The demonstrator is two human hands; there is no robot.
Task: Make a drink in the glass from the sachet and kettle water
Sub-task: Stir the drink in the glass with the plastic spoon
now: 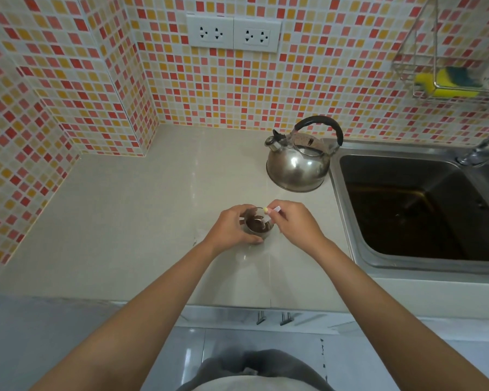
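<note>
Across the pale countertop (130,210), which runs from the tiled corner to the steel sink (406,215), I find the work set out in plain order. Largest item first: the sink lies to my right, well apart from the work. Next, the steel kettle (296,167) stands upright on the counter just beside the sink's left edge, behind the glass and apart from it, black handle (326,124) arched over the top, spout to the left. I judge it the heaviest thing to be lifted, more so if full, and possibly hot at the body; the handle is the only sound place to take hold, and the polished shell would be slippery. Next, my 2 hands. My left hand (232,227) is wrapped round the side of the glass (258,225), steadying it upright on the counter near the front edge. My right hand (292,221) pinches the sachet (271,211) between thumb and fingertips, holding it at the glass rim; whether its mouth is tipped fully over I cannot tell. Dark brown contents already lie in the glass bottom; whether they are dry powder or wetted I cannot confirm. The glass I judge rigid, smooth and fragile, best held low round the wall as now. The sachet, smallest item, is light, limp and easily crumpled; a pinch near the closed end suits emptying it. Water from the kettle appears not yet added.
</note>
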